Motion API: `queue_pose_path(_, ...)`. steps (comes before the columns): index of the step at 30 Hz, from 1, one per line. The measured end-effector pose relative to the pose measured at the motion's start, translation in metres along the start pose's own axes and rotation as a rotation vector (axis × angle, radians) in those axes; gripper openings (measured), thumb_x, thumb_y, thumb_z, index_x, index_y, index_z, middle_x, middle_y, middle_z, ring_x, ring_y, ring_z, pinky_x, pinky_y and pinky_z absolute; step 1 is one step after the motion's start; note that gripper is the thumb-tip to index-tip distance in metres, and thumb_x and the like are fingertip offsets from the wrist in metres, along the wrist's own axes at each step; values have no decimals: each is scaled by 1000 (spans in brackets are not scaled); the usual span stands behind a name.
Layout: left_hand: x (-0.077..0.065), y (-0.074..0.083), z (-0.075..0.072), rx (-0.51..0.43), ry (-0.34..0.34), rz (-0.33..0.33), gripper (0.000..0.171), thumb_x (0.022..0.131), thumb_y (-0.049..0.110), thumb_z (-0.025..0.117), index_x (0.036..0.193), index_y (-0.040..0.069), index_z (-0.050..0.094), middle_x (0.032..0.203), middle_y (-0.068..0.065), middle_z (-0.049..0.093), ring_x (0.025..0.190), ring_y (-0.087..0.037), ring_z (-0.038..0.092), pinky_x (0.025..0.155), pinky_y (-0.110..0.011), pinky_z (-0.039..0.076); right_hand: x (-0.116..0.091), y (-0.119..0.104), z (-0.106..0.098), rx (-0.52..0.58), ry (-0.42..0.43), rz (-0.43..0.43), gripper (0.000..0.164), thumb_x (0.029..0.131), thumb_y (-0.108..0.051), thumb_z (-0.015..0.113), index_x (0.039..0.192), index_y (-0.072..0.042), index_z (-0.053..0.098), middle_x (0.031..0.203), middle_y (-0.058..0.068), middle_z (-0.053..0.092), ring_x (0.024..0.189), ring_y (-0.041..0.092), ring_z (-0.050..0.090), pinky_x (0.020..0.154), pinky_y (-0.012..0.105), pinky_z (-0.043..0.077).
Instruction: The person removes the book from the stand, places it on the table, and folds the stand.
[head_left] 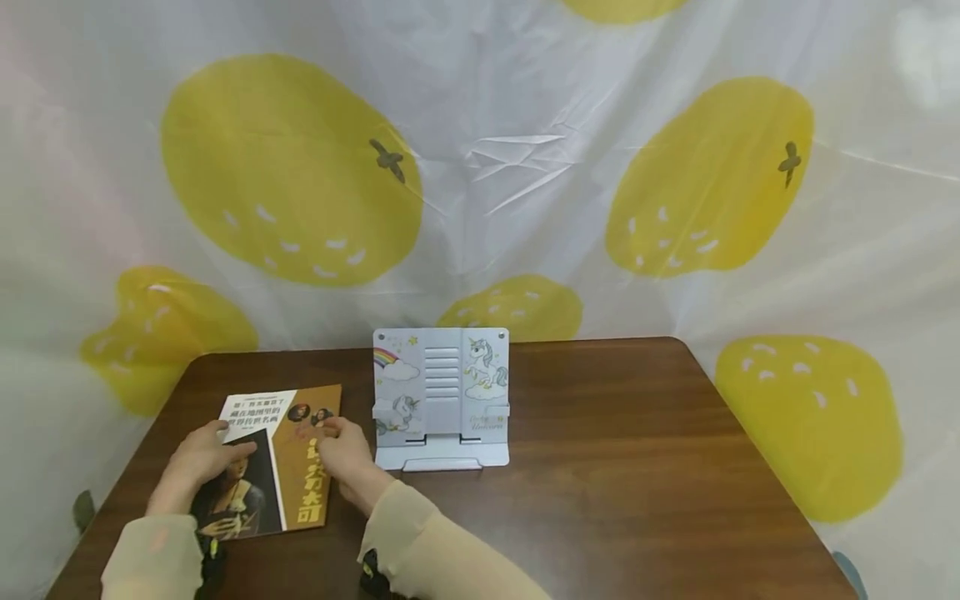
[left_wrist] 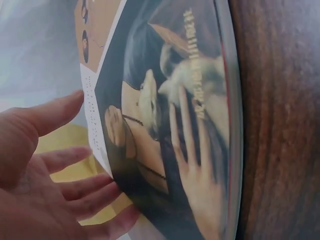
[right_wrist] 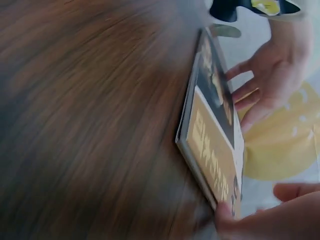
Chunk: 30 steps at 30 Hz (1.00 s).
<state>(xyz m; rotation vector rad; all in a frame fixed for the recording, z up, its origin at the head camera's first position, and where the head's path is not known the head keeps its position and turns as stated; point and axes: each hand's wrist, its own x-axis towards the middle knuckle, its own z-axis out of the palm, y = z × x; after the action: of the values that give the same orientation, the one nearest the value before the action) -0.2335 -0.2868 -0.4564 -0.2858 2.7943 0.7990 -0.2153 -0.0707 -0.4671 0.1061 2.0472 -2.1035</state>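
A thin book (head_left: 258,462) with a white, orange and dark painted cover lies at the left of the table. My left hand (head_left: 198,457) is at its left edge; in the left wrist view the fingertips (left_wrist: 112,182) meet that edge while the thumb stays raised over the cover. At the opposite edge is my right hand (head_left: 348,458). One fingertip (right_wrist: 225,210) touches the book's side in the right wrist view, and another digit is held above the cover; the rest of that hand is out of frame.
A white metal book stand (head_left: 442,400) with unicorn pictures stands upright right of the book, near the back of the brown wooden table (head_left: 637,467). Behind the table hangs a white curtain (head_left: 525,208) with yellow fruit prints.
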Motion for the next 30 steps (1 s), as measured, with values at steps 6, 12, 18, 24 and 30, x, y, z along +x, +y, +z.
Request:
queue_pose_path(6,0,24,-10,14,28,22,86,93,41,60,144,-15,21,139,-46,23,123,-63,28,93,-74,29,0,-11,-34,-395,-90,-137,38,90,-5,58,127,-7,63,118,6,64,86,15,53,74,29,45)
queue_pose_path(12,-14,32,2,6,106,61,83,96,43,55,148,-11,20,141,-45,20,125,-64,23,90,-76,30,-18,-7,-60,-666,-167,-300,39,89,-11,58,128,-9,62,129,3,59,121,17,52,99,32,42)
queue_pose_path(18,-30,48,17,-11,136,120,81,98,47,52,150,-8,22,146,-42,19,130,-61,19,91,-76,29,-40,-6,-88,-827,-227,-424,44,89,-11,56,133,-9,58,142,17,47,129,27,46,107,37,36)
queue_pose_path(24,-42,65,28,4,157,184,85,97,57,47,149,-7,26,146,-40,22,130,-60,22,91,-76,30,-57,-16,-118,-972,-270,-518,43,91,-9,55,134,-7,56,146,22,41,134,33,41,110,40,33)
queue_pose_path(30,-51,79,36,-31,142,250,86,96,59,46,149,-6,28,148,-38,22,132,-59,22,95,-76,24,-68,-20,-144,-1107,-293,-595,44,92,-11,56,136,-8,55,146,22,41,132,34,42,108,40,36)
